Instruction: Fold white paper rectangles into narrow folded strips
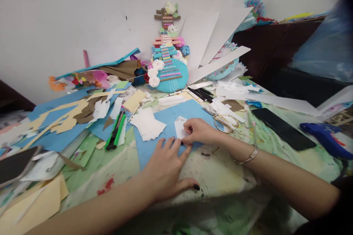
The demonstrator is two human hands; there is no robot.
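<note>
A blue sheet (162, 114) lies on the table in front of me. My left hand (168, 165) rests flat on its near edge, fingers spread, with the thumb out to the right. At the middle of the sheet, my right hand (197, 131) pinches a small white paper piece (180, 127) at its right side. Left of that piece is a small stack of white paper shapes (147, 124). Gold-handled scissors (224, 122) lie beyond my right wrist.
A green cutter (116, 130) and paper scraps lie left. Black pens (202, 94) and a blue paper instrument (172, 75) stand behind. Right are a black phone (284, 128) and a blue glue gun (327, 139). Another phone (18, 163) sits far left.
</note>
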